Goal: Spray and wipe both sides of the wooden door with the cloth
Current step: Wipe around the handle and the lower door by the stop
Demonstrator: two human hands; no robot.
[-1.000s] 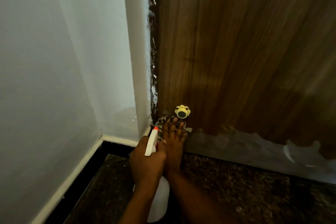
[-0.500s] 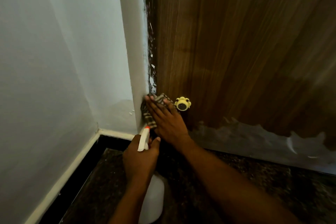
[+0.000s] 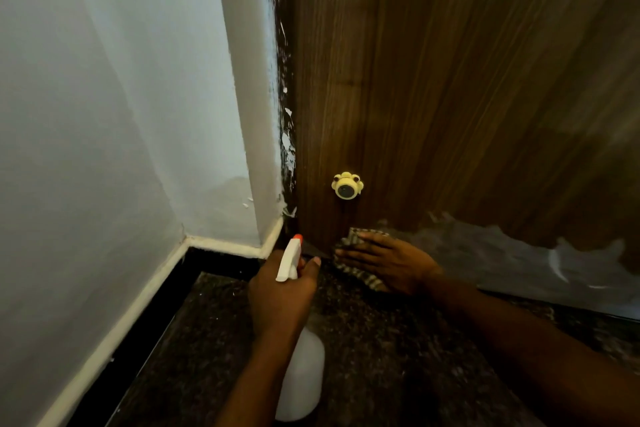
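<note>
Head camera finds me low at the bottom corner of the brown wooden door [image 3: 450, 80]. My right hand [image 3: 388, 263] lies flat with straight fingers and presses the brown-and-cream striped cloth [image 3: 369, 277] against the worn grey bottom part of the door, just above the dark speckled stone floor [image 3: 398, 340]. My left hand [image 3: 280, 298], just beside the right one and nearer to me, is closed around the neck of the white plastic spray bottle with the orange nozzle tip [image 3: 299, 381].

I judge that the wiping of this side has reached its lowest part, so it may be near its end. How clean the upper part is I cannot tell. The other side is not visible, so I count it as remaining.

Half a second ago the cloth was higher, at the door's edge and level with the yellow paw-shaped knob [image 3: 347, 185]. Now the cloth is below this knob, which stands above my right fingers. The left hand holds the bottle as before.
</note>
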